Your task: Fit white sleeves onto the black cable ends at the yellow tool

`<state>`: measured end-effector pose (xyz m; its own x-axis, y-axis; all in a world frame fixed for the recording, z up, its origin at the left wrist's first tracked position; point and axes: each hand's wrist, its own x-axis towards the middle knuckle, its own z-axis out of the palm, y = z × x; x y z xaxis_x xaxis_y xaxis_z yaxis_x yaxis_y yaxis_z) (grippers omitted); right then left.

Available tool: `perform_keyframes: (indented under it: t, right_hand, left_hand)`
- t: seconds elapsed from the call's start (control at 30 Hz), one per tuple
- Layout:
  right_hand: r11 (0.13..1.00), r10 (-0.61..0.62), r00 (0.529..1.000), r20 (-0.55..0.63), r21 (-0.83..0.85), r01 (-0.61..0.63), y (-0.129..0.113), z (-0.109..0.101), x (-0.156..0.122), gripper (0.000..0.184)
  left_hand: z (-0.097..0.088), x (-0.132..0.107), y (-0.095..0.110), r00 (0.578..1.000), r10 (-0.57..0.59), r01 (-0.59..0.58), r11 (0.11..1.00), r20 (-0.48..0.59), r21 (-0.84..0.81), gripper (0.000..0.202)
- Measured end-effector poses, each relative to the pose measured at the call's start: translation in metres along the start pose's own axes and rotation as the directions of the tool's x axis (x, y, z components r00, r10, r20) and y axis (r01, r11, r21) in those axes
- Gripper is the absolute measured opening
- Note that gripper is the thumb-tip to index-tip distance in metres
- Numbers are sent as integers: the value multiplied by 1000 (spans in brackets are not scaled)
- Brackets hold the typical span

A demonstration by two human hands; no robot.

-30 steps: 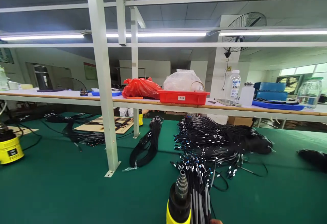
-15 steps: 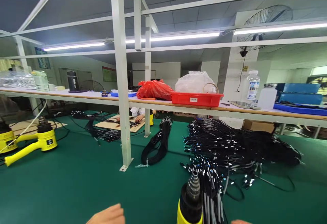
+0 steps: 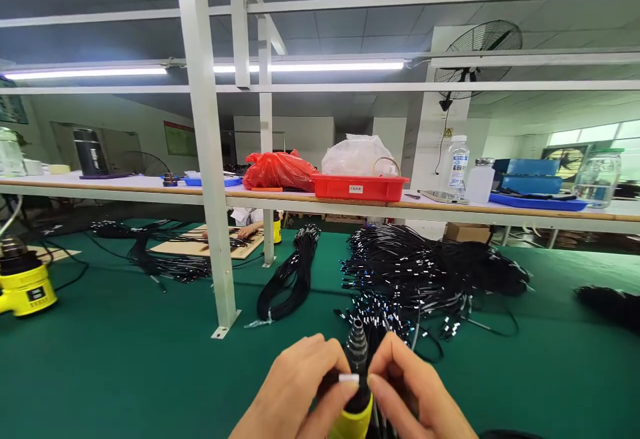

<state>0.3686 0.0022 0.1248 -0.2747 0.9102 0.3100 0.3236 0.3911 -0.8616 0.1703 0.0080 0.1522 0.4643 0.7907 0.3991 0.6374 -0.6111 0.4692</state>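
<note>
Two hands, the left hand (image 3: 295, 385) and right hand (image 3: 415, 392), pinched a small white piece (image 3: 349, 378) between their fingertips, right in front of the yellow heat gun (image 3: 356, 385) on the green surface (image 3: 125, 359).

Bare left hand (image 3: 295, 389), bare right hand (image 3: 413, 392), no gloves, no sleeves visible

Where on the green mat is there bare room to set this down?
Bare green mat lies left of the hands, between the white post and the yellow heat gun. Crowded ahead: the cable pile and coiled bundle.
</note>
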Motion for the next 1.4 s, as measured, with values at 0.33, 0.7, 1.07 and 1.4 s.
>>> perform_keyframes:
  t: [0.33, 0.7, 1.07, 1.4]
  right_hand:
    - [990, 46, 997, -64, -131, -54, -17, -25, 20, 22]
    - [991, 17, 996, -92, -129, -29, -12, -30, 34, 19]
    - [988, 21, 993, -117, -148, -39, 3, -30, 46, 17]
    - [989, 17, 993, -118, -143, -34, 8, -28, 48, 15]
  left_hand:
    - [-4, 23, -13, 979, -155, 156, 988, 131, 2, 31]
    - [3, 45, -16, 977, -197, 206, 970, 76, -132, 42]
    - [6, 58, -20, 975, -211, 220, 961, 71, -166, 37]
    - [5, 61, -22, 977, -198, 211, 952, 78, -224, 31]
